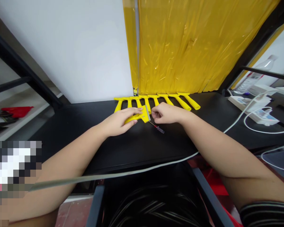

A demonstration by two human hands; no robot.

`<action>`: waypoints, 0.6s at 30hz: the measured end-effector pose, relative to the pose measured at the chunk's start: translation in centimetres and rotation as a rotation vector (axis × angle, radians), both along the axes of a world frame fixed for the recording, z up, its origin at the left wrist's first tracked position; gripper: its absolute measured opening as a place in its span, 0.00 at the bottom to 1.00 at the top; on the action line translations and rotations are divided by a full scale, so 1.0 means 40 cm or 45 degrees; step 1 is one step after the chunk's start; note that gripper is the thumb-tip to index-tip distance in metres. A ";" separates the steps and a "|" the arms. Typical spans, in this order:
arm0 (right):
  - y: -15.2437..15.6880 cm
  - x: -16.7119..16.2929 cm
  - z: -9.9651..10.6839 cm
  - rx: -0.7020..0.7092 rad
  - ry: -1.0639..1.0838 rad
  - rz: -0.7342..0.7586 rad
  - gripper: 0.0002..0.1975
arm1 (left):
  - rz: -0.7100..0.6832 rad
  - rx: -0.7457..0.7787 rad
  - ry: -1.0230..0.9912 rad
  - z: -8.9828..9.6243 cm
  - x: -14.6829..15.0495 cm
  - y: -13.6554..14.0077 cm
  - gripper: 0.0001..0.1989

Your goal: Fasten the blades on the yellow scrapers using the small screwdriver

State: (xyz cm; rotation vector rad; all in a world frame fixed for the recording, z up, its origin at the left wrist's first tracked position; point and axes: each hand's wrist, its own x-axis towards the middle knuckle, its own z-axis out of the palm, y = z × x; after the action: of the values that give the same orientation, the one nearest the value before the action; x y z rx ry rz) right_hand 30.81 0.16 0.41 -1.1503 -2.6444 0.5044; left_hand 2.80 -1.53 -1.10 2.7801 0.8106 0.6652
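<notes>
Crossing close to the near edge of the table [137, 151], a white cable [142, 171] presents, in my judgement, a snag risk. Beyond it lies a small screwdriver [160, 129], its shaft directed at the head of a yellow scraper [144, 115]. That scraper is in my left grip [119, 122], closed round its handle; whether it touches the table I cannot tell. My right grip [164, 113] is curled nearly closed just beside the blade [148, 113]; contents, if any, hidden. Assessment: light, stiff, somewhat slippery plastic; best held by the handle, fingers off the presumably sharp blade. Moving room appears greater nearside; farside, a row of yellow tools [156, 101] and yellow sheeting [191, 47] restrict it.
</notes>
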 end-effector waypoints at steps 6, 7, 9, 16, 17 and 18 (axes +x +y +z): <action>0.012 0.013 -0.019 0.034 0.405 -0.057 0.03 | 0.014 -0.087 -0.088 -0.009 0.000 0.006 0.22; 0.015 0.014 -0.023 0.027 0.415 -0.050 0.03 | 0.002 -0.079 -0.089 -0.010 -0.002 0.008 0.22; 0.020 0.016 -0.029 0.010 0.405 -0.032 0.03 | -0.027 -0.056 -0.082 -0.008 -0.004 0.010 0.21; 0.027 0.013 -0.040 -0.071 0.629 -0.031 0.04 | -0.015 -0.396 -0.277 -0.013 0.002 0.004 0.18; 0.027 0.011 -0.040 -0.096 0.721 -0.033 0.05 | 0.006 -0.555 -0.371 -0.017 0.005 0.002 0.19; 0.027 0.007 -0.041 -0.124 0.814 -0.035 0.06 | 0.018 -0.713 -0.473 -0.020 0.007 0.000 0.21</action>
State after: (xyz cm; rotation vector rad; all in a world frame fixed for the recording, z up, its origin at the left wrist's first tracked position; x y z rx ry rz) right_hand 31.11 1.24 -1.22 -0.8575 -2.0667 0.8395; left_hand 3.10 -1.52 -1.89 2.0745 0.7869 0.7806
